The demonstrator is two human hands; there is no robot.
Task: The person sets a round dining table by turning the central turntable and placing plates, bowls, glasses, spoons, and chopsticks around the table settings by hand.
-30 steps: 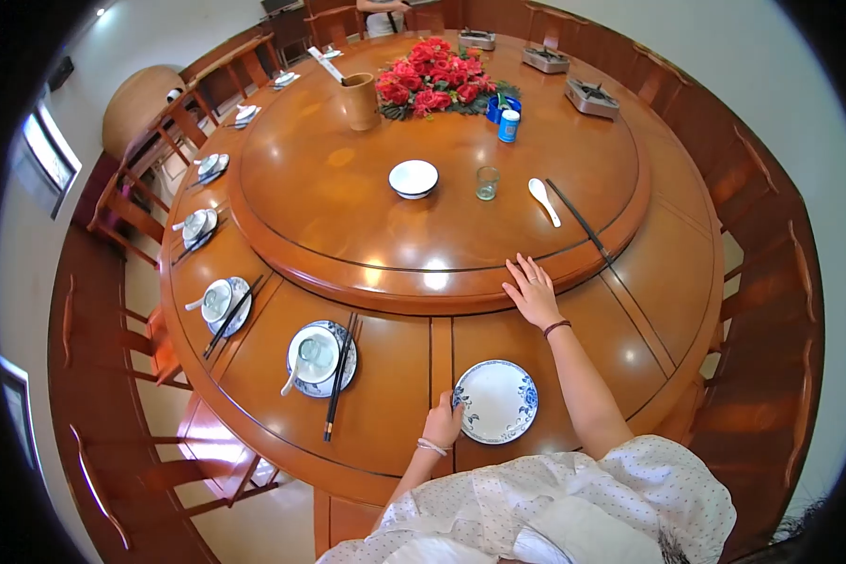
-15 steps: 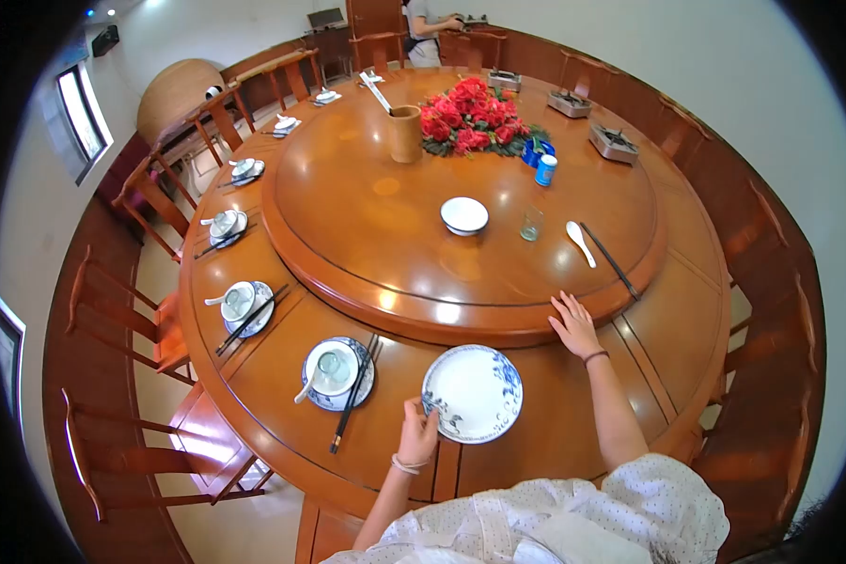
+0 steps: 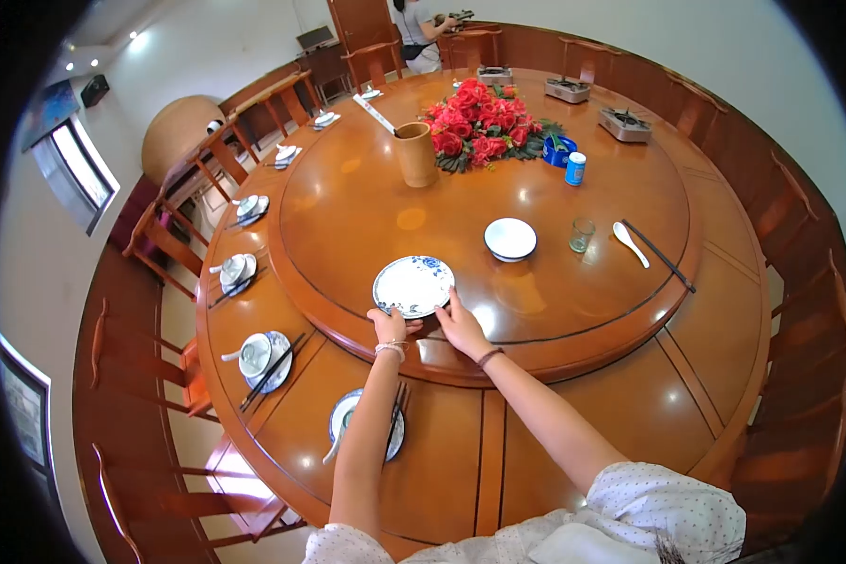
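A white plate with blue floral decoration [image 3: 414, 286] is between my two hands, at the near edge of the round turntable [image 3: 348, 226]. My left hand [image 3: 391, 326] grips its lower left rim, and my right hand [image 3: 461, 321] grips its lower right rim. Whether the plate touches the turntable I cannot tell. To its right on the turntable are a white bowl [image 3: 510, 241], a small glass [image 3: 582, 235], a white spoon [image 3: 631, 244] and dark chopsticks [image 3: 659, 256]. Under my left forearm, a place setting [image 3: 397, 434] is partly hidden.
Further place settings [image 3: 269, 361] line the table's left side. A bamboo holder [image 3: 416, 156], red flowers [image 3: 484, 122] and a blue can [image 3: 575, 169] stand on the turntable. Portable stoves [image 3: 624, 125] sit at the far right. Wooden chairs surround the table. Another person [image 3: 420, 36] stands at the back.
The plate has moved forward from the table's near rim to the turntable. My right hand has come left from the turntable's edge and taken hold of it alongside my left hand.
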